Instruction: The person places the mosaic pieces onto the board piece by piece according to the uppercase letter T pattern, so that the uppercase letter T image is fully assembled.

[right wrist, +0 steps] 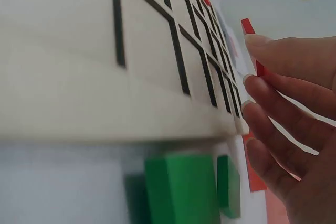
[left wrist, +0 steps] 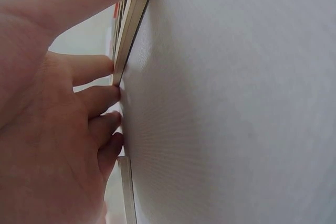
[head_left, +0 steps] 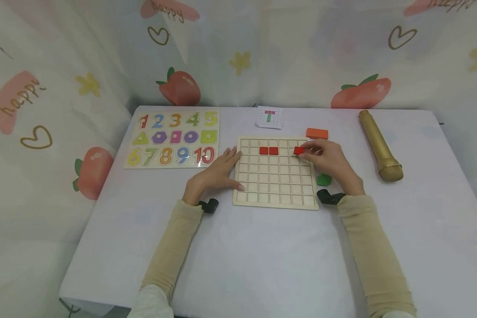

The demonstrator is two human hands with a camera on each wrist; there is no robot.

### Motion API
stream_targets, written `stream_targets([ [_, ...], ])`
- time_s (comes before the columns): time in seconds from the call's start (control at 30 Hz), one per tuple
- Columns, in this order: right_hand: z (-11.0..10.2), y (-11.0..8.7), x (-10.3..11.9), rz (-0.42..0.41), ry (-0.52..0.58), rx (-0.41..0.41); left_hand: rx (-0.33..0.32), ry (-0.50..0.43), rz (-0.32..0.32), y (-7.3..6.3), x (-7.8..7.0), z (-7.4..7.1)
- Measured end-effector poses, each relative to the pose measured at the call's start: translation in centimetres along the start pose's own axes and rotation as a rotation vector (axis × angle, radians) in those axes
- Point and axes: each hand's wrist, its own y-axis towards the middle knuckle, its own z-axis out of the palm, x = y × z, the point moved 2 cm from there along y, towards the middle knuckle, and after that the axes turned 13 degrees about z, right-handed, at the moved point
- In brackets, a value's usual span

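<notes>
A light wooden grid board (head_left: pixel 276 179) lies on the table, with two red square tiles (head_left: pixel 268 151) side by side in its upper part. My left hand (head_left: pixel 215 173) rests along the board's left edge, fingers spread and thumb near the lower left corner. Above the upper right squares, my right hand (head_left: pixel 329 160) pinches another red tile (head_left: pixel 298 150) between thumb and fingers. In the right wrist view that red tile (right wrist: pixel 248 27) is held up on edge, apart from the board. Green blocks (right wrist: pixel 184 190) lie beside the board's right edge, below the right hand.
Behind the board lies a small grid card (head_left: pixel 269 117) with a red and green T pattern. Orange-red pieces (head_left: pixel 317 133) lie past the upper right corner. A number and shape puzzle (head_left: pixel 171 151) is at left, a gold microphone (head_left: pixel 380 148) at right.
</notes>
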Motion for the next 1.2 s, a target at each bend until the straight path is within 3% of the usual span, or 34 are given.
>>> stream_targets([
  [0.23, 0.8, 0.5, 1.1, -0.009, 0.055, 0.08, 0.008, 0.002, 0.003, 0.1, -0.2, -0.1],
  [0.4, 1.2, 1.0, 1.4, -0.053, 0.019, 0.104, 0.008, 0.007, 0.005, 0.2, -0.2, -0.2],
  [1.2, 2.2, 2.5, 2.5, -0.096, -0.084, 0.125, 0.006, 0.003, -0.001, 0.2, 0.3, 0.1],
])
